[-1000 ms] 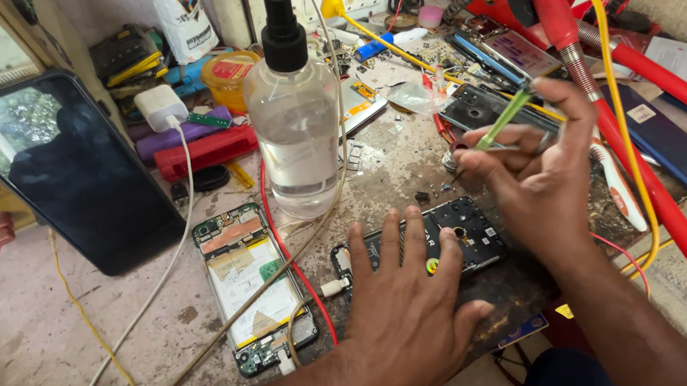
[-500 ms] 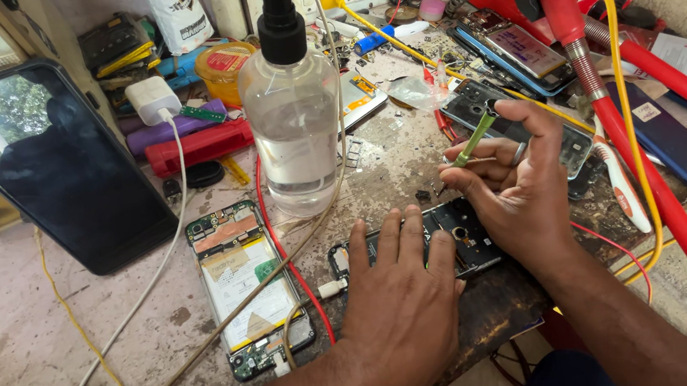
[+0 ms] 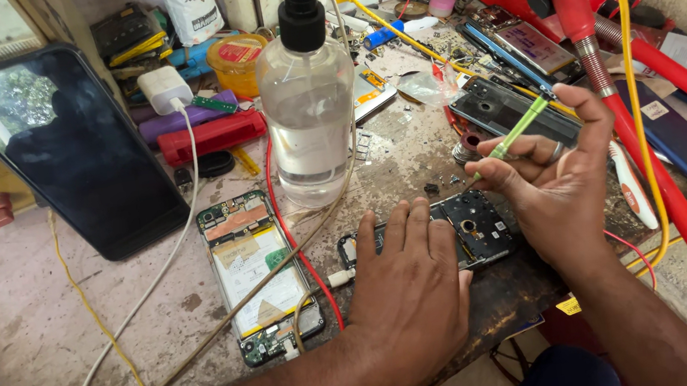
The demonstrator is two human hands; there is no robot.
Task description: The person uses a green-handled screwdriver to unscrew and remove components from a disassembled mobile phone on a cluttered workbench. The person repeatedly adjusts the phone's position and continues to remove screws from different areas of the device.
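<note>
Left hand point(image 3: 410, 284): lower middle of the frame, palm down, fingers spread flat over the left end of the open phone, pressing it to the table.
Right hand point(image 3: 562, 185): right of centre, raised a little above the phone, thumb and fingers pinched around a thin green tool point(image 3: 518, 132), which slants up to the right.
Open phone point(image 3: 460, 231): dark, flat, oblong, back cover off, round holes and small parts showing; it lies across the front edge of the table, between the two hands.
Table point(image 3: 48, 321): grey-brown top, worn and stained, with dark smears near the front edge.
Spray bottle point(image 3: 308, 111): clear plastic, rounded, black pump cap, partly full of clear liquid; upright just above the left hand.
Second phone point(image 3: 253, 272): left of the left hand, opened, green circuit boards at both ends, pale middle.
Screen point(image 3: 67, 147): glossy black panel, upper left, leaning.
White cable point(image 3: 155, 275): runs from a white charger plug down to the lower left.
Red hose point(image 3: 672, 199): thick, smooth, curving down the right side.
</note>
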